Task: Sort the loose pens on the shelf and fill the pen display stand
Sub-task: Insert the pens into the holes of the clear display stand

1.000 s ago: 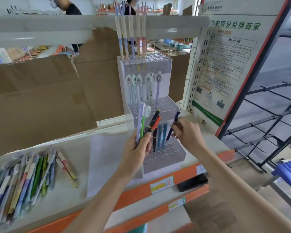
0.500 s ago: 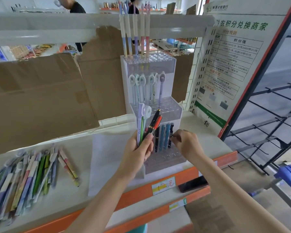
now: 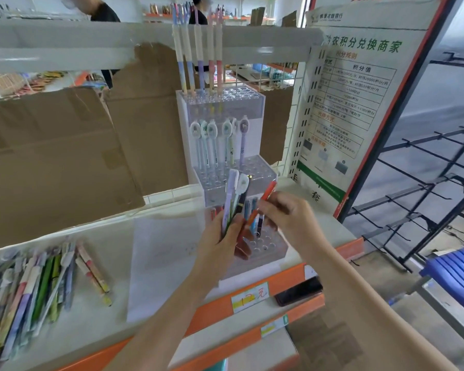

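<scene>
Hands have swapped jobs: the right hand [image 3: 287, 218], done with the dark pen, now pinches an orange pen [image 3: 265, 199] from the bunch [image 3: 235, 199] gripped by the left hand [image 3: 223, 245], next for the stand [image 3: 263, 245].

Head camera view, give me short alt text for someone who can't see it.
A right hand pinches an orange pen while the left hand grips a bundle of pens before a clear tiered pen display stand. Loose pens lie on the shelf at left.
</scene>
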Action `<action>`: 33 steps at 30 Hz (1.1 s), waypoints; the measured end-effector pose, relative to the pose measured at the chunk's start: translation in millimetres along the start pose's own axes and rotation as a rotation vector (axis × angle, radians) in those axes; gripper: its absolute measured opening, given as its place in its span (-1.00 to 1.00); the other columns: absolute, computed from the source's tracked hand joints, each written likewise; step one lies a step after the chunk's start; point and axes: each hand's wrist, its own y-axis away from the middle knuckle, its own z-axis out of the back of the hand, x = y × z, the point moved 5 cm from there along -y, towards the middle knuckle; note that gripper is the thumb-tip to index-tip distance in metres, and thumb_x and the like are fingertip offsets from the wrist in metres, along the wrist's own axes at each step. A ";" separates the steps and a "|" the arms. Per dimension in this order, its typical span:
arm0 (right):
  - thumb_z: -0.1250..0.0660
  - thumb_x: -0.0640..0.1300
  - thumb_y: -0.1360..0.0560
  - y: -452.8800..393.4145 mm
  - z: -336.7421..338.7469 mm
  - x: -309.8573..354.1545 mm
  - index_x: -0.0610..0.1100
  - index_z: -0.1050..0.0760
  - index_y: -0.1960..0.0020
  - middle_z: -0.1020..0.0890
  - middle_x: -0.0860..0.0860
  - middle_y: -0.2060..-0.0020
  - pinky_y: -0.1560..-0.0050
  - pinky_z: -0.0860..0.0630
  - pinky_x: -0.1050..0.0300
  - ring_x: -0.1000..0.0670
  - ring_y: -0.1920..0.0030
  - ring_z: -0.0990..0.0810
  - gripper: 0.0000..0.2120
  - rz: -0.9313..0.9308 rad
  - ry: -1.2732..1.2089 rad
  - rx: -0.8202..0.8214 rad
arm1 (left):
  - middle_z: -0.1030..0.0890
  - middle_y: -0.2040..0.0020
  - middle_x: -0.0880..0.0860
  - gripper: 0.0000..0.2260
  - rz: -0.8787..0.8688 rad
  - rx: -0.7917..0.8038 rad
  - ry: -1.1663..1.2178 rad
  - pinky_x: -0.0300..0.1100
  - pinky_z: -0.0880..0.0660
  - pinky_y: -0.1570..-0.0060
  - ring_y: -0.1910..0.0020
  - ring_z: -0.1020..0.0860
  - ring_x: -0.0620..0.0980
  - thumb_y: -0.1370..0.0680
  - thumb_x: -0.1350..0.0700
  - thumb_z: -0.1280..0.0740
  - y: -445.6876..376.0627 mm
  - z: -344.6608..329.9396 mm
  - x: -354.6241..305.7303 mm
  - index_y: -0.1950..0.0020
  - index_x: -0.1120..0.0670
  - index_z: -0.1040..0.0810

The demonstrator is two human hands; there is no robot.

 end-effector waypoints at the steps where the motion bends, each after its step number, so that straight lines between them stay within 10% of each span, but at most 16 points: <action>1: -0.32 -0.18 -0.52 -3.2 9.3 -0.3 -0.10 -0.52 0.25 -0.60 0.04 0.45 0.37 -0.46 0.18 0.08 0.44 -0.54 -0.83 -0.004 -0.055 -0.044 | -0.62 0.34 0.05 -0.84 0.020 -0.009 0.032 -0.17 -0.53 0.50 0.50 -0.56 0.04 -0.62 0.11 -0.16 0.0 2.0 1.0 0.02 0.18 -0.44; 8: -0.27 -0.22 -0.55 -26.6 41.0 -21.0 -0.20 -0.48 0.15 -0.65 0.03 0.34 0.32 -0.58 0.27 0.10 0.34 -0.66 -0.89 0.043 0.155 -0.141 | -0.45 0.50 -0.07 -0.58 -0.026 -0.047 -0.086 -0.35 -0.26 0.58 0.57 -0.33 -0.16 -0.52 -0.14 -0.17 0.9 15.5 -0.5 0.07 0.25 -0.46; 13: -0.26 -0.19 -0.56 -34.7 21.6 -41.3 -0.21 -0.48 0.12 -0.67 -0.05 0.26 0.27 -0.56 0.32 0.12 0.35 -0.64 -0.88 -0.002 0.361 -0.061 | -0.37 0.50 -0.09 -0.71 -0.080 -0.056 -0.116 -0.41 -0.21 0.53 0.56 -0.27 -0.19 -0.63 0.02 -0.12 -1.0 15.0 -2.9 0.03 0.21 -0.50; 18: -0.24 -0.14 -0.58 -29.4 2.8 -58.2 -0.32 -0.52 0.06 -0.64 -0.21 0.20 0.11 -0.53 -0.06 -0.18 0.20 -0.60 -0.77 -0.041 0.582 0.068 | -0.36 0.48 -0.05 -0.73 -0.082 -0.044 -0.075 -0.42 -0.21 0.52 0.56 -0.26 -0.19 -0.64 0.07 -0.12 0.1 17.4 -4.0 0.04 0.26 -0.45; 33: -0.28 -0.08 -0.55 -24.9 0.6 -60.4 -0.25 -0.49 0.10 -0.59 -0.13 0.19 0.24 -0.41 0.10 -0.11 0.22 -0.52 -0.78 -0.112 0.661 0.038 | -0.36 0.43 0.01 -0.76 -0.055 0.035 -0.048 -0.39 -0.19 0.54 0.55 -0.25 -0.19 -0.61 0.05 -0.14 2.7 16.3 -5.4 -0.08 0.21 -0.44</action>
